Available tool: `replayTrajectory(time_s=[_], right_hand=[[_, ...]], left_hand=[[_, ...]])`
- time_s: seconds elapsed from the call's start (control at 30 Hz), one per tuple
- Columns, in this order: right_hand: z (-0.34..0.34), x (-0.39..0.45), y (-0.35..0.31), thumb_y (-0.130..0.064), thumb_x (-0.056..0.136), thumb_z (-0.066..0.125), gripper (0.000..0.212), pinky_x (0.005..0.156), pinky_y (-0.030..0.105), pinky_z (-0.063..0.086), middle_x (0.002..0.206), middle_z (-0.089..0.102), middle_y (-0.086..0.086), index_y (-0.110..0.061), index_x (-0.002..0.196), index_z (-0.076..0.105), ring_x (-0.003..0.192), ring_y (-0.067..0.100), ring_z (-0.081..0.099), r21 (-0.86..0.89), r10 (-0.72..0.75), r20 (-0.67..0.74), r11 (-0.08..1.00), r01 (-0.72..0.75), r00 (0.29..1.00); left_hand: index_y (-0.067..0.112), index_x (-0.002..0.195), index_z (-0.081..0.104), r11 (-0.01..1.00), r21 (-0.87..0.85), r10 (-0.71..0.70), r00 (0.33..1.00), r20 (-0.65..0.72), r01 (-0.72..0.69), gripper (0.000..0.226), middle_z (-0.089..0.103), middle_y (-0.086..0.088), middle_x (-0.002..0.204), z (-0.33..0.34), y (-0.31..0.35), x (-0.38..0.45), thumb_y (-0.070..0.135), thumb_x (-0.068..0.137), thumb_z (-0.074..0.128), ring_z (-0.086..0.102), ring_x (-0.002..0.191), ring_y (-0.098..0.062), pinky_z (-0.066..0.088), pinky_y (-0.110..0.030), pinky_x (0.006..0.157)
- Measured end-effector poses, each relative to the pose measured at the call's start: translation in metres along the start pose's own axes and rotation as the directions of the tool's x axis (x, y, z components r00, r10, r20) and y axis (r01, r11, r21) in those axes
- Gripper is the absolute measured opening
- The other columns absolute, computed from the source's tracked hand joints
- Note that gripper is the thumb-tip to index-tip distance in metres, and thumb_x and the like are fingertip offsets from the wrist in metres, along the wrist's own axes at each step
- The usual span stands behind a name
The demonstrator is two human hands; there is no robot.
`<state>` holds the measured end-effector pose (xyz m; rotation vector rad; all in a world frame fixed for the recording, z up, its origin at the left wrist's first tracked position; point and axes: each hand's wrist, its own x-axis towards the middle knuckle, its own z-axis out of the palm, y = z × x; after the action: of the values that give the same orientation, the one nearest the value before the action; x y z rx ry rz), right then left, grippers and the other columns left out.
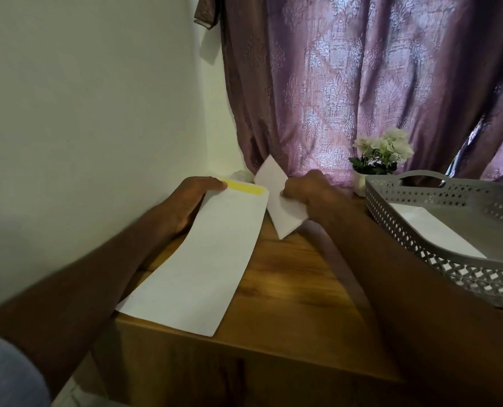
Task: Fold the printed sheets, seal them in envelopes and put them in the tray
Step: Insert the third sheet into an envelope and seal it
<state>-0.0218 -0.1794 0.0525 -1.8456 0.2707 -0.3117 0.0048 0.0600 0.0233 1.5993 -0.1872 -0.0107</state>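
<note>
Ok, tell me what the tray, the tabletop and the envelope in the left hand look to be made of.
Tray: likely moulded plastic, matte grey, judging by its even pierced lattice walls; painted metal is possible.
Tabletop: wood or wood-look laminate, warm brown with visible grain.
Envelope: plain white matte paper, bending slightly, with a yellow strip at its flap, held by the left hand.

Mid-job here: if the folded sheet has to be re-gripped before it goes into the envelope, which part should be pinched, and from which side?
Probably pinch the folded sheet at mid-length along its right long edge, coming from the right, as the right hand does. That leaves both narrow ends free to slide into the envelope mouth.
</note>
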Motion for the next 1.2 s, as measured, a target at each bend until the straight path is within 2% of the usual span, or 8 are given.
replayTrajectory(time_s=[0.17, 0.3, 0.4, 0.5, 0.6, 0.73, 1.0, 1.2], right_hand=[[0.0, 0.001, -0.011, -0.015, 0.087, 0.069, 0.02, 0.081, 0.04, 0.061, 0.106, 0.073, 0.012, -0.01, 0.106, 0.067, 0.097, 0.03, 0.071, 0.296, -0.126, -0.276, 0.932, 0.209, 0.953], [0.002, 0.0, -0.016, -0.008, 0.087, 0.074, 0.038, 0.079, 0.037, 0.062, 0.116, 0.071, 0.01, -0.014, 0.122, 0.061, 0.096, 0.025, 0.071, 0.532, -0.186, -0.218, 0.8, 0.276, 0.958], [0.009, 0.001, -0.008, -0.001, 0.084, 0.074, 0.053, 0.082, 0.037, 0.061, 0.122, 0.065, 0.001, -0.027, 0.128, 0.059, 0.098, 0.022, 0.069, 0.471, -0.254, -0.231, 0.816, 0.336, 0.939], [0.012, 0.005, -0.001, 0.002, 0.086, 0.073, 0.029, 0.081, 0.029, 0.059, 0.106, 0.073, 0.0, -0.014, 0.11, 0.077, 0.093, 0.018, 0.069, 0.416, -0.291, -0.244, 0.83, 0.37, 0.925], [0.013, 0.009, 0.003, 0.0, 0.086, 0.075, 0.019, 0.077, 0.022, 0.056, 0.103, 0.077, 0.003, -0.011, 0.1, 0.081, 0.092, 0.015, 0.07, 0.378, -0.294, -0.187, 0.859, 0.345, 0.937], [0.005, 0.012, 0.003, 0.006, 0.084, 0.074, 0.028, 0.08, 0.027, 0.061, 0.112, 0.075, 0.004, -0.013, 0.104, 0.079, 0.095, 0.017, 0.071, 0.384, -0.346, -0.143, 0.844, 0.374, 0.927], [-0.005, 0.018, 0.011, 0.009, 0.081, 0.072, 0.031, 0.087, 0.032, 0.061, 0.113, 0.076, 0.001, -0.014, 0.099, 0.081, 0.105, 0.02, 0.07, 0.363, -0.421, -0.099, 0.828, 0.427, 0.902], [-0.008, 0.011, 0.008, 0.012, 0.083, 0.068, 0.032, 0.076, 0.019, 0.056, 0.105, 0.075, -0.001, -0.009, 0.104, 0.079, 0.088, 0.007, 0.067, 0.318, -0.487, -0.047, 0.82, 0.475, 0.872]], left_hand=[[0.011, 0.098, 0.068, 0.995, 0.064, 0.068, 0.997, 0.028, -0.07, 0.019, 0.072, -0.012, 0.094, 0.005, -0.002, 0.0, 0.029, 0.094, 0.069, 0.067, 0.087, -0.028, 0.051, -0.037, 0.078], [0.007, 0.11, 0.07, 0.989, 0.118, 0.079, 0.996, 0.045, -0.084, 0.032, 0.074, -0.015, 0.102, 0.007, -0.004, -0.001, 0.036, 0.097, 0.068, 0.07, 0.094, -0.03, 0.054, -0.039, 0.086], [0.009, 0.125, 0.068, 0.993, 0.103, 0.038, 0.993, 0.112, -0.049, 0.049, 0.074, -0.017, 0.118, 0.012, -0.005, -0.003, 0.046, 0.094, 0.07, 0.071, 0.104, -0.033, 0.055, -0.044, 0.097], [0.012, 0.124, 0.067, 0.992, 0.116, 0.018, 0.973, 0.232, -0.046, 0.046, 0.077, -0.013, 0.111, 0.021, -0.001, -0.01, 0.046, 0.092, 0.071, 0.074, 0.093, -0.028, 0.061, -0.039, 0.086], [0.012, 0.13, 0.064, 0.985, 0.139, 0.052, 0.951, 0.305, -0.098, 0.055, 0.076, -0.011, 0.117, 0.024, 0.0, -0.012, 0.034, 0.083, 0.083, 0.074, 0.103, -0.031, 0.06, -0.042, 0.092], [0.011, 0.133, 0.062, 0.987, 0.118, 0.062, 0.944, 0.323, -0.106, 0.059, 0.075, -0.011, 0.122, 0.023, -0.001, -0.009, 0.029, 0.081, 0.084, 0.073, 0.109, -0.032, 0.059, -0.044, 0.095], [0.014, 0.117, 0.068, 0.989, 0.079, 0.091, 0.943, 0.32, -0.122, 0.028, 0.081, 0.0, 0.101, 0.025, -0.001, -0.007, 0.013, 0.089, 0.071, 0.078, 0.088, -0.016, 0.061, -0.025, 0.072], [0.008, 0.126, 0.066, 0.99, 0.075, 0.089, 0.945, 0.315, -0.119, 0.04, 0.079, -0.006, 0.113, 0.024, -0.002, -0.007, 0.015, 0.087, 0.073, 0.077, 0.097, -0.022, 0.061, -0.03, 0.081]])
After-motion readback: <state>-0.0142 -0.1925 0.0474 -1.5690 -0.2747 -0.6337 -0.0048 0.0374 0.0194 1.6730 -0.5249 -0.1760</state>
